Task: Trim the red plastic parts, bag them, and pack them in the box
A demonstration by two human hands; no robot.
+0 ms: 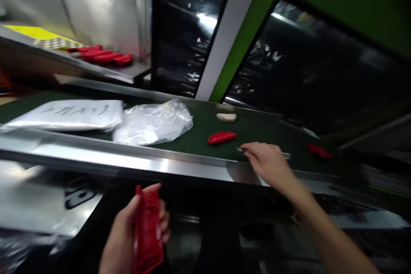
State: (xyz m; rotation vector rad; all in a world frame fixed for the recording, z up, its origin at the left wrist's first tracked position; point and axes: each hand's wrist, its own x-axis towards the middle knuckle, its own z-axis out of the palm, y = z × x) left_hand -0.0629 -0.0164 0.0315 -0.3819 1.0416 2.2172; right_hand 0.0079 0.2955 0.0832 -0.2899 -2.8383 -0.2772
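My left hand (123,239) is low in front of me and grips a flat red packet (147,233) held upright. My right hand (268,163) reaches over the metal rail onto the dark green belt (199,130), its fingers on a thin silvery piece (285,154) lying there; whether it grips it is unclear. A red handle-like part (221,138) lies on the belt just left of that hand. A second red part (319,151) lies to its right, and a small pale piece (226,117) sits farther back.
Crumpled clear plastic bags (154,123) and a flat white bag (69,115) lie on the belt's left. Several red parts (104,56) rest on a metal shelf (135,72) at back left. A shiny steel rail (128,162) borders the belt's near side. A green-framed dark machine opening (321,68) is behind.
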